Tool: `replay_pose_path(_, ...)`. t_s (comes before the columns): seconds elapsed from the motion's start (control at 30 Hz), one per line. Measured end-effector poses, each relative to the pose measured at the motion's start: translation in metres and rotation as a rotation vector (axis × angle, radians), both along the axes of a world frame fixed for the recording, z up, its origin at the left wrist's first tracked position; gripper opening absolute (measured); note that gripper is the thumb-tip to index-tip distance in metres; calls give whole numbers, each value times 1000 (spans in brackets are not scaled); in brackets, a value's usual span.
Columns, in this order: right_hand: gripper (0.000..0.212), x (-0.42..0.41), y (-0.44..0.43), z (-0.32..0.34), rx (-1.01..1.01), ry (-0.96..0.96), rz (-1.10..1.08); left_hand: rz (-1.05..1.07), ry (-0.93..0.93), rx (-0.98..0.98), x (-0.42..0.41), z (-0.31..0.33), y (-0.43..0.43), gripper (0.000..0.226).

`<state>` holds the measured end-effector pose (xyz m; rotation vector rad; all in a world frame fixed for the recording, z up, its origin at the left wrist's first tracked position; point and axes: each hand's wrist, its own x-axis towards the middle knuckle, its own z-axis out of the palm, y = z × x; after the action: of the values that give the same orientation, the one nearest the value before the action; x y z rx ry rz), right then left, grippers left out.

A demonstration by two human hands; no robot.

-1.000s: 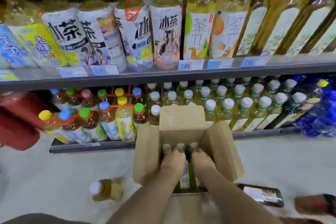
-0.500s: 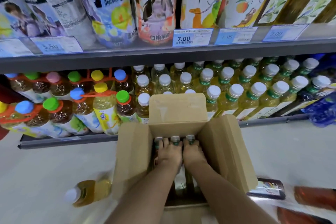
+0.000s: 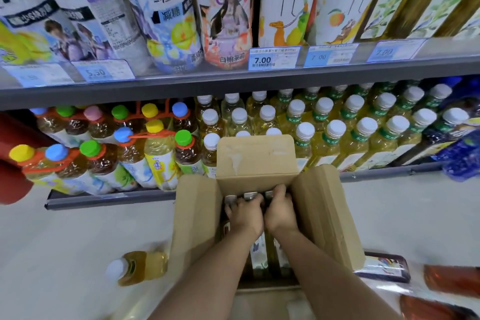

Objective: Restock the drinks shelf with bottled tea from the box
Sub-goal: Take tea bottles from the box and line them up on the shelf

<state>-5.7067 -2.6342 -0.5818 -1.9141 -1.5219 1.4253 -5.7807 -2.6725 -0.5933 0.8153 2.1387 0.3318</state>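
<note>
The drinks shelf (image 3: pixel 181 87) stands just beyond the open box (image 3: pixel 255 161), inside which your left grip (image 3: pixel 244 218) and right grip (image 3: pixel 279 213), side by side, curl round the tops of the bottled tea (image 3: pixel 250 195).

Cardboard box (image 3: pixel 255 161) stands just before the lower shelf (image 3: pixel 109 199). Inside it I see boxed tea bottles (image 3: pixel 250 195), with left hand (image 3: pixel 244 218) and right hand (image 3: pixel 279 213) side by side on their tops. Loose bottle (image 3: pixel 137 267) lies on the floor left of the box, phone (image 3: pixel 384 267) right of it. Bottle rows (image 3: pixel 335 130) sit behind the box, upper shelf (image 3: pixel 233 83) above.
</note>
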Motion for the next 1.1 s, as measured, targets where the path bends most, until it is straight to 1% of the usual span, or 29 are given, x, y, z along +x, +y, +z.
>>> replay_pose_path(0.07, 27, 4, -5, 10, 158, -163, 188, 217, -157, 89, 5, 17, -5, 26)
replay_pose_path(0.1, 26, 6, -7, 16, 213, -223, 237, 351, -234, 138, 9, 27, -8, 26)
replay_pose_path(0.13, 33, 8, -9, 22, 248, -246, 274, 452, -299, 172, 13, 33, -11, 28)
replay_pose_path(0.2, 42, 15, -13, 34, 244, -292, 294, 548, -369, 231, 23, 46, -21, 39)
replay_pose_path(0.23, 42, 19, -16, 39, 229, -309, 296, 575, -374, 251, 27, 54, -28, 41)
replay_pose_path(0.27, 39, 23, -20, 42, 219, -313, 296, 578, -376, 262, 30, 61, -36, 39)
replay_pose_path(0.33, 31, 30, -30, 48, 171, -295, 264, 536, -361, 274, 36, 71, -50, 30)
replay_pose_path(0.4, 29, 36, -38, 53, 165, -310, 252, 480, -342, 324, 40, 76, -60, 30)
replay_pose_path(0.43, 30, 38, -39, 57, 176, -318, 253, 446, -317, 359, 40, 75, -62, 31)
replay_pose_path(0.5, 28, 41, -41, 64, 200, -302, 261, 348, -217, 409, 41, 84, -67, 23)
replay_pose_path(0.57, 23, 44, -43, 78, 247, -253, 269, 241, -146, 490, 39, 97, -66, 30)
replay_pose_path(0.6, 21, 46, -44, 88, 279, -238, 270, 206, -124, 531, 39, 108, -67, 34)
replay_pose_path(0.63, 20, 48, -44, 101, 319, -227, 273, 127, -52, 560, 38, 122, -69, 33)
replay_pose_path(0.7, 23, 51, -41, 135, 422, -211, 306, 33, 52, 615, 34, 154, -69, 29)
replay_pose_path(0.73, 26, 52, -39, 155, 471, -237, 338, 23, 46, 623, 33, 175, -70, 25)
replay_pose_path(0.77, 29, 54, -38, 177, 513, -260, 358, -72, 102, 611, 31, 193, -71, 21)
replay_pose_path(0.8, 34, 56, -37, 199, 549, -258, 368, -99, 166, 600, 30, 216, -73, 23)
replay_pose_path(0.83, 37, 58, -37, 220, 575, -237, 374, -123, 248, 631, 27, 235, -75, 28)
replay_pose_path(0.9, 36, 61, -38, 267, 623, -210, 391, -143, 257, 719, 26, 279, -80, 29)
replay_pose_path(0.97, 37, 64, -42, 319, 697, -190, 404, -196, 381, 809, 22, 328, -85, 32)
replay_pose_path(1.03, 43, 68, -46, 372, 772, -142, 387, -278, 528, 845, 22, 378, -89, 31)
replay_pose_path(1.1, 46, 73, -52, 425, 849, -104, 373, -291, 632, 874, 20, 425, -94, 29)
